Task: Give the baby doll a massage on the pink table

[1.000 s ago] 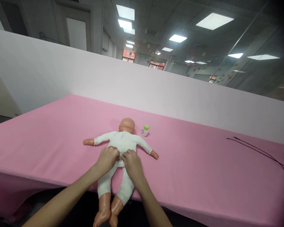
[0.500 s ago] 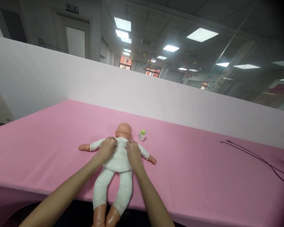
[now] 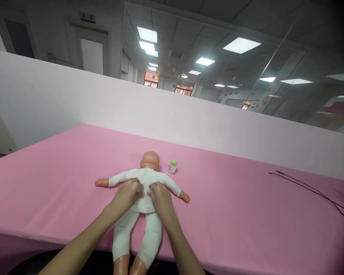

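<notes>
A baby doll (image 3: 145,176) with a bald tan head and a white cloth body lies face down, its arms spread and its feet toward me. My left hand (image 3: 131,192) rests on the left side of its back, fingers curled and closed against the cloth. On the right side of the back, my right hand (image 3: 159,195) is bent the same way, its thumb toward the spine. A narrow strip of white cloth shows between the two hands. Whatever cloth is pinched under the fingertips is hidden.
The doll lies on a pink-covered table (image 3: 232,214), its lower legs at the front edge. Beside its head stands a small white bottle (image 3: 172,167) with a green cap. Thin black cables (image 3: 309,188) lie at the right. A white partition (image 3: 189,118) with glass above borders the back.
Both my hands have slid down the doll's back, from near the shoulders to mid-back. The doll's upper back and shoulders are now uncovered. The view has tilted slightly.
</notes>
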The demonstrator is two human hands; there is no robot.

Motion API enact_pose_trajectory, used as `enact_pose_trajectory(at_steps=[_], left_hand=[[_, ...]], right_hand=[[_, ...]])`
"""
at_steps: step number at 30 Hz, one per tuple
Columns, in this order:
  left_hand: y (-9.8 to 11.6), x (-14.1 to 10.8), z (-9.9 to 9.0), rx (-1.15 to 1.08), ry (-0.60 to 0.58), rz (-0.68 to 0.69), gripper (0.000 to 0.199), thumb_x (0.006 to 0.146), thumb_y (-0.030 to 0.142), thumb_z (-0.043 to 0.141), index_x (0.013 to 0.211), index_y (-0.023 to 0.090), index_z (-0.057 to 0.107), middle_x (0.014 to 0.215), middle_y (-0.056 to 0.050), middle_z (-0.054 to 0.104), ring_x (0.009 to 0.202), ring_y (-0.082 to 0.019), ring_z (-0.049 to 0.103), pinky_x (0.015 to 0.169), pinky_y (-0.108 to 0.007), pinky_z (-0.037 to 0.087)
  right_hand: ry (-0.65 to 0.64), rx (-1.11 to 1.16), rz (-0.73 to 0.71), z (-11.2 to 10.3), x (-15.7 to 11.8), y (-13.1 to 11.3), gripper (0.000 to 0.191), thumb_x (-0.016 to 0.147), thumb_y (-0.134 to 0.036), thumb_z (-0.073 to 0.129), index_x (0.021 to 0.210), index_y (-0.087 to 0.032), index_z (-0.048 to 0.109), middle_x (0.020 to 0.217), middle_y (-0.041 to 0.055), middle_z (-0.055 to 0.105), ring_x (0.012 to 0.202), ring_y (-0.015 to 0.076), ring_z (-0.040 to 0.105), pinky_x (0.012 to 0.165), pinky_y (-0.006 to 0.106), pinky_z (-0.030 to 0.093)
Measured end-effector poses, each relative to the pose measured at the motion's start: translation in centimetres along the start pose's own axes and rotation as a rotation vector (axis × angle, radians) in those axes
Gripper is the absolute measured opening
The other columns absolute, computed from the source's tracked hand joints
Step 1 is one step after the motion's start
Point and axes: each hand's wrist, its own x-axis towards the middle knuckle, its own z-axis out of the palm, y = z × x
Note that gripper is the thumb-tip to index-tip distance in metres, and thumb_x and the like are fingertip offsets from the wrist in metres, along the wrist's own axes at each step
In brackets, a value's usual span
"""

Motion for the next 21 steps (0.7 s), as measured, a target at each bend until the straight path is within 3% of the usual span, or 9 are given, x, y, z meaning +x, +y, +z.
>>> enact_pose_trajectory(at_steps=[5,8,12,16,19,21], left_hand=[[0.4,-0.6,1.4,0.108,0.024,-0.088,0.024,0.084,0.008,0.054,0.067,0.018,0.067,0.077,-0.011,0.067,0.078,-0.028,0.065,0.07,-0.037,0.039],[0.4,-0.9,1.0,0.068,0.061,-0.055,0.022,0.085,0.009,0.055,0.07,0.019,0.069,0.077,-0.011,0.068,0.079,-0.029,0.066,0.072,-0.038,0.04],[0.0,-3.3,0.5,-0.022,0.121,0.02,0.016,0.088,0.018,0.061,0.076,0.021,0.071,0.092,-0.013,0.072,0.09,-0.033,0.066,0.077,-0.038,0.043],[-0.4,-5.4,1.5,0.048,0.058,-0.06,0.027,0.088,0.018,0.059,0.063,0.02,0.067,0.079,-0.014,0.07,0.08,-0.033,0.066,0.075,-0.039,0.043],[-0.9,-4.6,1.3,-0.079,0.106,-0.023,0.028,0.085,0.023,0.068,0.056,0.021,0.065,0.066,-0.01,0.065,0.072,-0.03,0.066,0.078,-0.039,0.047],[-1.4,-2.7,0.2,-0.208,0.15,0.003,0.029,0.085,0.032,0.071,0.058,0.023,0.068,0.061,-0.006,0.064,0.068,-0.027,0.065,0.08,-0.039,0.05]], right_hand=[[-0.078,-0.126,0.065,1.1,-0.2,-0.7,0.022,0.097,-0.009,0.056,0.088,-0.02,0.073,0.105,0.0091,0.074,0.104,0.0276,0.067,0.085,0.034,0.048],[-0.064,-0.121,0.048,0.4,-0.8,-1.0,0.022,0.098,-0.009,0.055,0.091,-0.02,0.073,0.107,0.0092,0.074,0.106,0.0277,0.067,0.085,0.035,0.048],[-0.016,-0.029,-0.017,-0.4,-3.5,-1.3,0.025,0.096,-0.005,0.053,0.094,-0.021,0.072,0.106,0.0062,0.073,0.101,0.024,0.067,0.085,0.033,0.048],[-0.001,-0.019,-0.004,1.1,-5.2,-1.0,0.032,0.098,-0.008,0.047,0.077,-0.022,0.068,0.094,0.0073,0.072,0.093,0.0253,0.066,0.082,0.036,0.048],[0.088,0.199,0.046,1.5,-4.7,0.6,0.025,0.099,-0.019,0.05,0.082,-0.022,0.069,0.095,0.0074,0.072,0.095,0.0256,0.066,0.086,0.036,0.05],[0.158,0.383,0.189,0.9,-3.9,2.2,0.021,0.098,-0.035,0.057,0.093,-0.021,0.071,0.096,0.0084,0.074,0.095,0.0273,0.069,0.086,0.038,0.052]])
